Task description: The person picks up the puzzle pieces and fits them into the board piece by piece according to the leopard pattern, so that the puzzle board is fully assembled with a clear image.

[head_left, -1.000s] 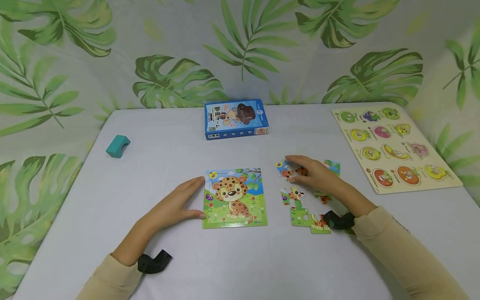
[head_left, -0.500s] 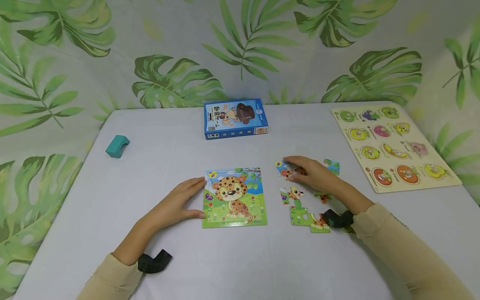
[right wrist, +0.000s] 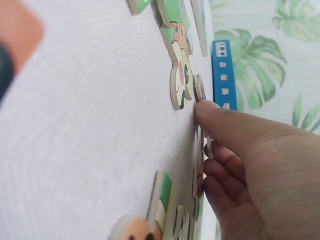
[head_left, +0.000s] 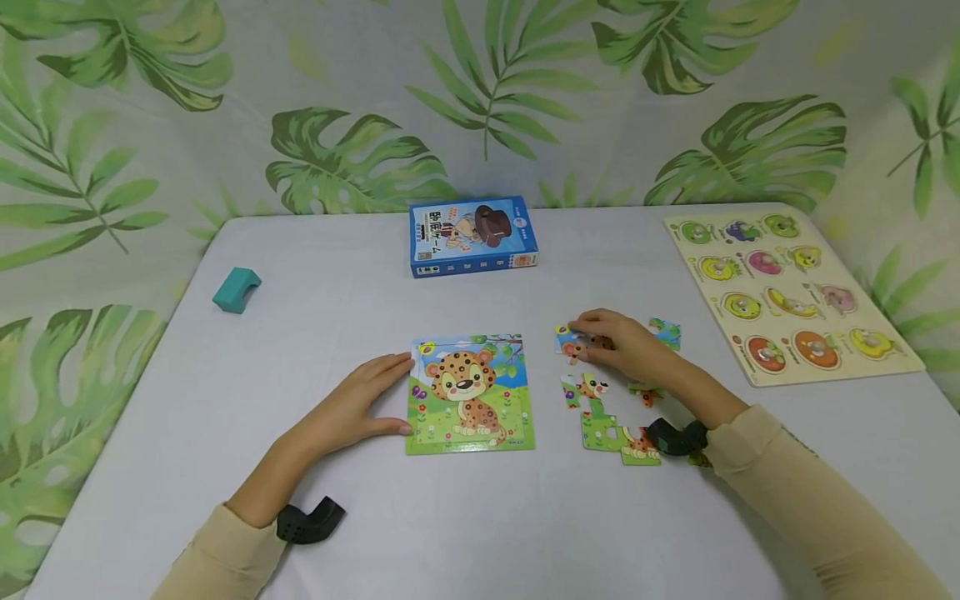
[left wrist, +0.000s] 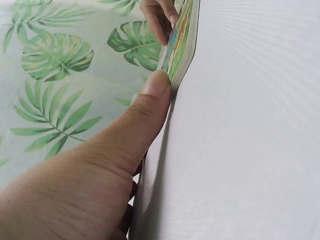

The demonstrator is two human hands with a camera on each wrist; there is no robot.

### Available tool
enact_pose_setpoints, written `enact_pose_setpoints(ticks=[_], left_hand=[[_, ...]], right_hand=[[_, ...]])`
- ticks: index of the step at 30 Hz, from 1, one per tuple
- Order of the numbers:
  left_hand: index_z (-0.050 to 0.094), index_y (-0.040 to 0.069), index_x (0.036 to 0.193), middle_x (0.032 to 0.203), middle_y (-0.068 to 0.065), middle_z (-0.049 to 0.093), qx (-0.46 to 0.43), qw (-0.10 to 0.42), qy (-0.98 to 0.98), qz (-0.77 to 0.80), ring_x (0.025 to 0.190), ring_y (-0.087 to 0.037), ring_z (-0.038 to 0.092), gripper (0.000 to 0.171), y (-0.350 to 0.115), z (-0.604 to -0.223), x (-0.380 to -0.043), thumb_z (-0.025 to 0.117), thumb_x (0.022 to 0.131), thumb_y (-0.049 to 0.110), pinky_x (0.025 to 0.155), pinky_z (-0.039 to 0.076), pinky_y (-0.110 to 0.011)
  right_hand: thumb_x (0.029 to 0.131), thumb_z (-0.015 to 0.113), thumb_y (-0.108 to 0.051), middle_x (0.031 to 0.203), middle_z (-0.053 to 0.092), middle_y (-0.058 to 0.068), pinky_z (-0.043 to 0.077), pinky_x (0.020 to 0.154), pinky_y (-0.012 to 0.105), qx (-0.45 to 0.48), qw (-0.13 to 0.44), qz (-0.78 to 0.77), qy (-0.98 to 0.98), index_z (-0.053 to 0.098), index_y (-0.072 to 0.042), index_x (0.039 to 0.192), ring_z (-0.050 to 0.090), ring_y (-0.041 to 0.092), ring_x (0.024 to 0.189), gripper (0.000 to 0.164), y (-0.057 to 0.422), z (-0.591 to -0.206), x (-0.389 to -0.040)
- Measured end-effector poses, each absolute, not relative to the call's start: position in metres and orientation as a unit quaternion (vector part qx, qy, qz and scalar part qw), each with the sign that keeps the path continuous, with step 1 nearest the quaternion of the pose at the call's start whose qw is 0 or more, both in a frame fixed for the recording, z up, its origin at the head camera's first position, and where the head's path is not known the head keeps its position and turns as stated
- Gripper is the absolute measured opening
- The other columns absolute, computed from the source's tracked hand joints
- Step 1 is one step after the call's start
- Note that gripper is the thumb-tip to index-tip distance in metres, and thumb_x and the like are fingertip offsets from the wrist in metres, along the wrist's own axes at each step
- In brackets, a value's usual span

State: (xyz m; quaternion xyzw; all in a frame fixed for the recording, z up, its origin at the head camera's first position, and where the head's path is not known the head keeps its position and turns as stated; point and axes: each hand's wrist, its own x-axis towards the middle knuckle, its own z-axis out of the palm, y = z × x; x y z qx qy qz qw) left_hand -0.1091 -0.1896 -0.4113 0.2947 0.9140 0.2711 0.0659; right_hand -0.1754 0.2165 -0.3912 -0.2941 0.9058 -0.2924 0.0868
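Observation:
A square leopard picture board (head_left: 471,396) lies flat in the middle of the table. My left hand (head_left: 352,407) rests at its left side, thumb and extended fingers touching the edge; the left wrist view shows the thumb (left wrist: 132,117) against the board's rim. My right hand (head_left: 626,343) is over loose puzzle pieces to the right, pinching a blue-and-orange puzzle piece (head_left: 567,343) between thumb and fingers. Below it lie a face piece (head_left: 592,387), a green piece (head_left: 598,433) and a paws piece (head_left: 640,454). The right palm and wrist hide some pieces.
A blue card-game box (head_left: 474,237) lies behind the board. At the far right is a wooden fruit knob puzzle (head_left: 795,292). A teal arch block (head_left: 236,290) sits at the far left. Another blue-green piece (head_left: 666,333) lies beyond the right hand.
My right index fingertip has shifted slightly nearer the thumb at the blue-and-orange puzzle piece. My left hand stays at the board's edge.

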Motion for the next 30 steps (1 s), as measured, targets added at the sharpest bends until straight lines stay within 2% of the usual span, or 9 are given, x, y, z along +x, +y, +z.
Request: enact_pose_setpoints(ticks=[6, 8, 15, 21, 30], left_hand=[[0.033, 0.008, 0.139, 0.143, -0.007, 0.028, 0.291, 0.069, 0.915, 0.272, 0.131, -0.028, 0.021, 0.088, -0.19, -0.412, -0.11, 0.064, 0.073, 0.056, 0.103, 0.02, -0.046], [0.033, 0.008, 0.139, 0.143, -0.007, 0.028, 0.29, 0.069, 0.915, 0.272, 0.131, -0.027, 0.021, 0.087, -0.189, -0.412, -0.11, 0.064, 0.073, 0.055, 0.103, 0.02, -0.046], [0.034, 0.008, 0.139, 0.143, -0.007, 0.029, 0.289, 0.067, 0.916, 0.269, 0.13, -0.027, 0.022, 0.086, -0.189, -0.411, -0.109, 0.066, 0.073, 0.053, 0.103, 0.021, -0.046], [0.034, 0.008, 0.138, 0.143, -0.007, 0.029, 0.29, 0.064, 0.917, 0.265, 0.13, -0.027, 0.022, 0.085, -0.19, -0.411, -0.109, 0.064, 0.074, 0.054, 0.103, 0.021, -0.045], [0.034, 0.007, 0.138, 0.143, -0.007, 0.029, 0.287, 0.067, 0.915, 0.275, 0.13, -0.027, 0.022, 0.084, -0.189, -0.411, -0.109, 0.065, 0.075, 0.052, 0.103, 0.02, -0.046]], right_hand=[[0.083, 0.064, -0.014, 0.119, 0.048, 0.015, 0.045, 0.069, 0.034, -0.309, 0.042, -0.287, 0.906, 0.052, 0.0, 0.124, 0.052, 0.022, 0.09, 0.045, 0.214, -0.382, -0.173], [0.082, 0.066, -0.011, 0.117, 0.048, 0.016, 0.047, 0.066, 0.035, -0.321, 0.017, -0.291, 0.901, 0.053, 0.001, 0.123, 0.052, 0.023, 0.09, 0.044, 0.211, -0.376, -0.172], [0.082, 0.065, -0.012, 0.118, 0.048, 0.012, 0.046, 0.078, 0.04, -0.35, -0.019, -0.332, 0.875, 0.054, -0.001, 0.123, 0.046, 0.024, 0.106, 0.044, 0.179, -0.347, -0.158], [0.083, 0.065, -0.013, 0.12, 0.047, 0.011, 0.044, 0.085, 0.035, -0.377, -0.033, -0.353, 0.855, 0.053, -0.003, 0.125, 0.043, 0.022, 0.112, 0.045, 0.132, -0.342, -0.146], [0.085, 0.063, -0.019, 0.119, 0.048, 0.01, 0.04, 0.091, 0.032, -0.352, 0.05, -0.315, 0.88, 0.052, -0.004, 0.126, 0.043, 0.021, 0.11, 0.045, 0.075, -0.371, -0.139]])
